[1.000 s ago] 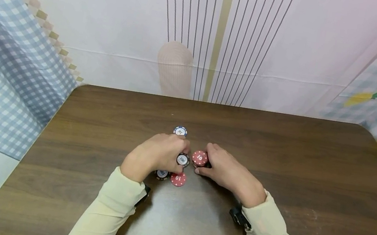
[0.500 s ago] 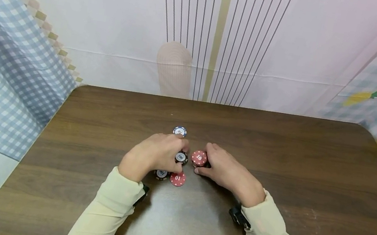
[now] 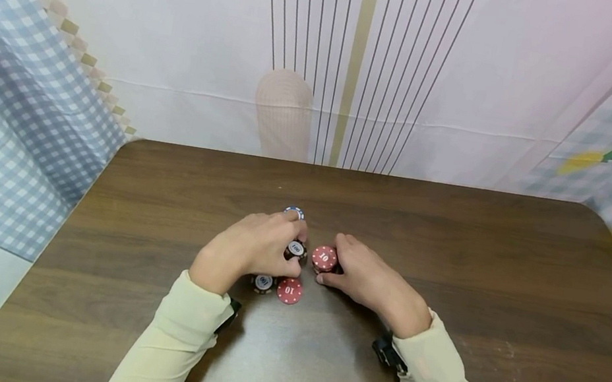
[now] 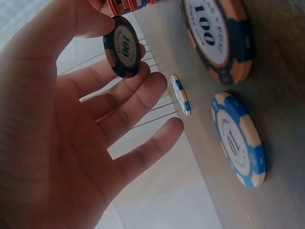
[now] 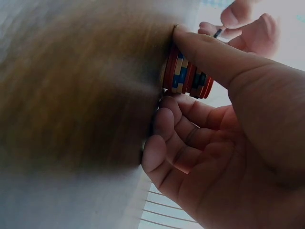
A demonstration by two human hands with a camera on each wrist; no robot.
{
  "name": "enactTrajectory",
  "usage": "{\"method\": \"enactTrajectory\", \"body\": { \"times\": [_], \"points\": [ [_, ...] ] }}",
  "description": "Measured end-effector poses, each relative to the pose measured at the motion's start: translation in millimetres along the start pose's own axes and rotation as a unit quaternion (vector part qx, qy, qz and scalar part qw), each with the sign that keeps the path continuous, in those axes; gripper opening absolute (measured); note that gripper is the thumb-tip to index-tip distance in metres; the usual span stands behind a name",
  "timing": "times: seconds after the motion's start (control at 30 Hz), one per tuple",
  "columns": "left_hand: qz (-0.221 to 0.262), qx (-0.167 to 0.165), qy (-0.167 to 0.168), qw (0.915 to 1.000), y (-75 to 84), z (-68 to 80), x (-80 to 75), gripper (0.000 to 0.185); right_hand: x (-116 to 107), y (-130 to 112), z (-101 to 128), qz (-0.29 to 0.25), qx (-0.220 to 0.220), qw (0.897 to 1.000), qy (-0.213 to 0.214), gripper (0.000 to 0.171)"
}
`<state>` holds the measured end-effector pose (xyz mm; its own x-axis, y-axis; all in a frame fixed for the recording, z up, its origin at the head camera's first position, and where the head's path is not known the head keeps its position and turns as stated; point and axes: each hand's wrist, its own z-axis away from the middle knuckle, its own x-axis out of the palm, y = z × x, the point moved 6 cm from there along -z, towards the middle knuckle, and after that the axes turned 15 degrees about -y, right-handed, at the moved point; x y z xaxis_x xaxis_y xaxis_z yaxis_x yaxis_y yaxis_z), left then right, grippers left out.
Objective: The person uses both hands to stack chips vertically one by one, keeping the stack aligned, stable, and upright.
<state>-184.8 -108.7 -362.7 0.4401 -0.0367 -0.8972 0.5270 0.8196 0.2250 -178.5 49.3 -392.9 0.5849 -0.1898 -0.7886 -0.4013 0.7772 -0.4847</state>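
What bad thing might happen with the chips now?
The left hand pinches one black 100 chip only at its edge, so it might slip and roll away. The right hand steadies the chip stack by thumb and fingers; a bump when adding the chip might topple it onto the loose red 10 chip nearby.

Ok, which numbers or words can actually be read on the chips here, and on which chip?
"100" on the black chip pinched by the left hand.
"100" on the black-and-orange chip lying on the table; its small ring lettering is too blurred.
"10" on the blue chip.
"10" atop the red stack held by the right hand.
"10" on the loose red chip.
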Motion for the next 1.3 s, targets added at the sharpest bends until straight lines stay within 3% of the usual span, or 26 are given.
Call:
{"method": "enactTrajectory", "body": {
  "times": [0.37,0.77,1.03,1.3],
  "points": [
    [-0.004,0.021,0.029,0.9994,5.0,1.3,-4.5,0.038,0,2,0,0.001,-0.004,1.0,0.004,0.039],
    [-0.035,0.059,0.089,0.9937,12.8,1.6,-10.8,0.029,1,2,1,0.007,-0.013,1.0,0.009,0.038],
    [-0.049,0.081,0.092,0.9913,20.3,-2.6,-9.9,0.032,1,2,0,0.005,-0.022,1.0,0.012,0.037],
    [-0.022,0.091,0.09,0.9915,24.7,-7.6,-6.6,0.036,0,1,0,0.006,-0.024,1.0,0.011,0.043]
  ]
}}
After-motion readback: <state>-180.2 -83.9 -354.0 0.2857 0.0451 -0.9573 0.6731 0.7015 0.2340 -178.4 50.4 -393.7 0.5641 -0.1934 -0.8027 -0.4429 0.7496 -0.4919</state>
